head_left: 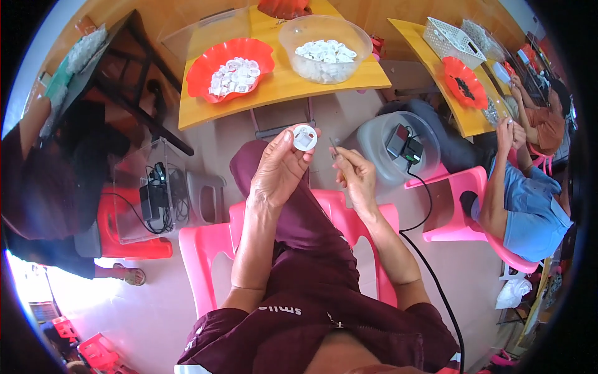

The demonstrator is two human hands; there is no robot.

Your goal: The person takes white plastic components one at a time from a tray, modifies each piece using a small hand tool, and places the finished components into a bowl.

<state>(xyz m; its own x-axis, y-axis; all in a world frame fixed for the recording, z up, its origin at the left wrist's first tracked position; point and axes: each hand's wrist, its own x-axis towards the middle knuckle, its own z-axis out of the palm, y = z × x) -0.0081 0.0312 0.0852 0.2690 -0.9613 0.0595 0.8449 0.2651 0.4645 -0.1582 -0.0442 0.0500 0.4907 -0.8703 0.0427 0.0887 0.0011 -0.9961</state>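
My left hand [274, 173] is raised over my lap, its fingers closed round a small white round plastic piece [304, 138]. The hollow side of this piece faces up, with a grey part and a small reddish spot inside. Just to the right, my right hand [357, 177] pinches a thin, dark, metal-looking sliver [332, 148] between thumb and fingertips. Its exact kind is too small to tell. The sliver and the white piece are apart.
Ahead, a yellow table [230, 112] bears a red scalloped bowl [198, 67] and a clear bowl [289, 47], both with white pieces. A clear tub [367, 140] with black adapters stands at right, its cable [430, 262] trailing past me. Co-workers sit at right, one in a blue shirt [532, 206].
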